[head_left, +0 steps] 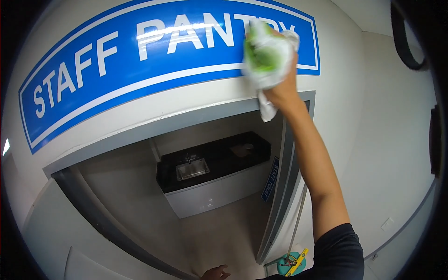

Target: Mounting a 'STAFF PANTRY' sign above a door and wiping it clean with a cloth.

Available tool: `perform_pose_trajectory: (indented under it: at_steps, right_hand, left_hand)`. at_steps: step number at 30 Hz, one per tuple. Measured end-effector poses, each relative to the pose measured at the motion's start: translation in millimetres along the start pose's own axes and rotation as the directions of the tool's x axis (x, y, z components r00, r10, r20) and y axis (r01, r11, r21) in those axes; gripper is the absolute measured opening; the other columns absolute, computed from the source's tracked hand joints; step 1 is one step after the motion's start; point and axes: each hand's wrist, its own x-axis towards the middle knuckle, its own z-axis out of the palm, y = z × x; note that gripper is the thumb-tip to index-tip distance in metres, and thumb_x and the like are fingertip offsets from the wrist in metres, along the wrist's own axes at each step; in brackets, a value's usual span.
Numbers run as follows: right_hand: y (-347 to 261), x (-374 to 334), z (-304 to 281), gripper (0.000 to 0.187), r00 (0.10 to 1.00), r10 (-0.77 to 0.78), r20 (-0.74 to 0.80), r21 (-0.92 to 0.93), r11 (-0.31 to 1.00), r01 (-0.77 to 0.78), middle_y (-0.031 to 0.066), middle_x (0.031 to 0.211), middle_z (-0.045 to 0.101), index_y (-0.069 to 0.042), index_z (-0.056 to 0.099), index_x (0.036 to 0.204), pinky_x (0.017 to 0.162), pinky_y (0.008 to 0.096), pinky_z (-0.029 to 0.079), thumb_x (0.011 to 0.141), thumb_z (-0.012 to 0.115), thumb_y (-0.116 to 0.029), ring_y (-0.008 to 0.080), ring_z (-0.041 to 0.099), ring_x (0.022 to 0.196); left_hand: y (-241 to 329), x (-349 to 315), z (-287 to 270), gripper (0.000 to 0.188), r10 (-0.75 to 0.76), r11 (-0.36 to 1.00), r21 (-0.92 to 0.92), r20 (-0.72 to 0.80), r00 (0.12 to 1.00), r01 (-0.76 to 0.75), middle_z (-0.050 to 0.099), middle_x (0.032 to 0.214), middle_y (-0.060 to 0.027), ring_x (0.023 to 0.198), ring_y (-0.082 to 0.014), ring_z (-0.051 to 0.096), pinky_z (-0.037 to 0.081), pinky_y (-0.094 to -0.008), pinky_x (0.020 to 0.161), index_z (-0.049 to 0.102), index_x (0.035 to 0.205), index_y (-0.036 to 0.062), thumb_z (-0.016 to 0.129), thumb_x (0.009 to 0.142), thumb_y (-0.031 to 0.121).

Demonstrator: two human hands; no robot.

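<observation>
My right arm reaches up from the lower right. My right hand (pixel 283 88) is closed on a crumpled white-and-green cloth (pixel 268 58), smeared by motion, with a white end hanging below. The cloth is against or just in front of the right part of a long blue sign (pixel 126 49) with white lettering and a white border, covering some of its letters. The sign lies on the wall above a doorway. Low at the bottom edge, only part of my left hand (pixel 217 272) shows, its fingers apart and nothing visible in them.
Below the sign runs a grey door frame (pixel 186 112). Through it stand a black counter (pixel 214 161) and steel sink (pixel 192 169). A smaller blue sign (pixel 270 179) leans inside. Down right are a teal round container (pixel 285 265) and a yellow spirit level (pixel 297 262).
</observation>
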Motion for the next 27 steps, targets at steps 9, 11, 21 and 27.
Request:
perform_pose_trajectory:
  at_steps: [9,11,21,27]
  right_hand:
    - [-55,15,24,0.035,0.968,-0.106,0.229,-0.304,0.937,0.175,0.0063,0.133,0.046,-0.03,0.066,0.118,0.097,0.0458,0.028,0.083,0.071,-0.031,0.0291,0.039,0.118]
    - [-55,13,25,0.035,0.965,-0.114,0.238,-0.313,0.931,0.188,0.0069,0.131,0.046,-0.031,0.065,0.119,0.097,0.0466,0.029,0.084,0.07,-0.033,0.0295,0.039,0.118]
    - [-51,7,22,0.043,0.966,-0.168,0.199,-0.264,0.94,0.218,0.0111,0.125,0.053,-0.019,0.061,0.12,0.093,0.046,0.032,0.079,0.072,-0.021,0.0312,0.046,0.112]
    - [-61,12,19,0.055,0.965,-0.147,0.217,-0.306,0.929,0.211,0.0117,0.115,0.055,-0.016,0.054,0.125,0.09,0.0447,0.034,0.073,0.075,-0.015,0.0319,0.049,0.107]
  left_hand:
    - [-22,-11,11,0.05,0.013,1.0,0.025,-0.069,0.998,-0.011,0.062,0.123,-0.017,0.115,-0.0338,0.057,0.042,-0.0424,0.101,0.047,0.137,0.0046,0.049,0.098,0.036]
    - [-18,-18,6,0.05,-0.032,0.997,0.078,0.011,0.999,0.031,0.061,0.125,-0.0178,0.117,-0.0332,0.055,0.04,-0.0426,0.104,0.045,0.138,0.0047,0.046,0.099,0.035]
    - [-6,-20,-16,0.049,-0.098,0.995,0.021,0.01,0.995,0.098,0.059,0.131,-0.0109,0.123,-0.0266,0.052,0.037,-0.0413,0.108,0.044,0.14,0.0064,0.051,0.099,0.031]
    - [-15,-15,-14,0.054,-0.121,0.993,-0.005,0.097,0.988,0.122,0.058,0.132,-0.0089,0.123,-0.023,0.053,0.034,-0.0392,0.111,0.046,0.138,0.0066,0.053,0.097,0.04]
